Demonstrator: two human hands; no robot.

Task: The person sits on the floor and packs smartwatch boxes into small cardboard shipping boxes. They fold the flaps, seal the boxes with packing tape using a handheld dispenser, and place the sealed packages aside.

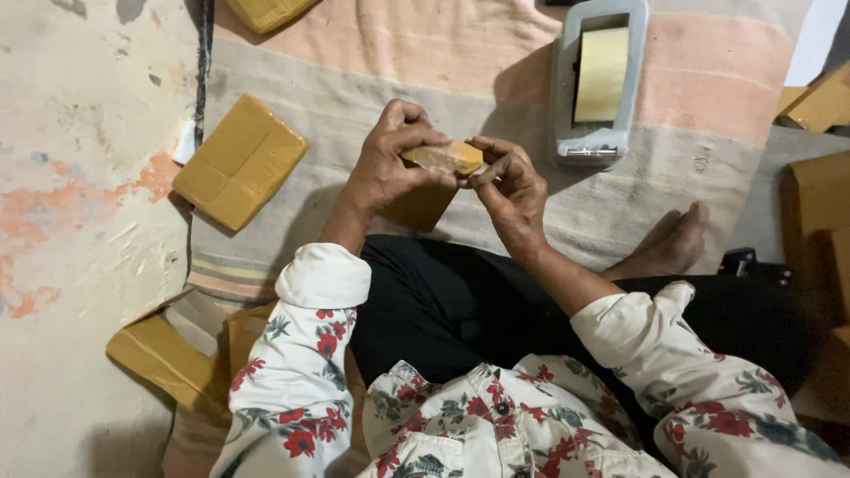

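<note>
Both of my hands hold one small brown packet [445,158], wrapped in tan tape, above my lap. My left hand [390,159] grips its left end from above with curled fingers. My right hand [509,188] pinches the packet's right end between thumb and fingertips. A grey tape dispenser [595,84] with a wide roll of tan tape stands on the striped mat just beyond my right hand.
A flat taped brown parcel [239,161] lies on the striped mat [496,53] to the left. More brown parcels sit by my left elbow [168,358], at the top edge [266,11] and at the right [819,102]. My bare foot [675,241] rests on the mat.
</note>
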